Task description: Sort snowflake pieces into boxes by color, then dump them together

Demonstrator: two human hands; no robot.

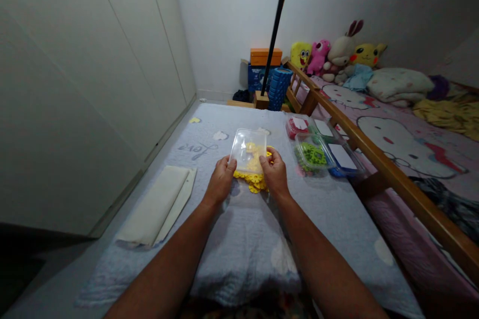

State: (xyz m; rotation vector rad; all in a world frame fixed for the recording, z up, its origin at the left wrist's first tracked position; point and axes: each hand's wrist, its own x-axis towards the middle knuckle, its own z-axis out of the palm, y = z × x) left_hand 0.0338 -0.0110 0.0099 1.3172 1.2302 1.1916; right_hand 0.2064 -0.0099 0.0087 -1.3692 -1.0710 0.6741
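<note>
Both my hands grip a clear rectangular plastic lid (243, 140), tilted up in front of me. My left hand (221, 178) pinches its left edge, thumb on top. At the right edge, my right hand (275, 172) holds it the same way, fingers curled behind. Yellow flower-shaped plastic pieces (256, 183) lie heaped below and behind the lid; some show through it. Whether they rest in a container is hidden.
Clear boxes stand at the right edge of the cloth-covered table (322, 244): green pieces (312, 154), red pieces (297, 129) and a blue-filled box (342, 158). A folded pale sheet (157, 204) lies left. A wooden bed rail (374, 142) runs along the right.
</note>
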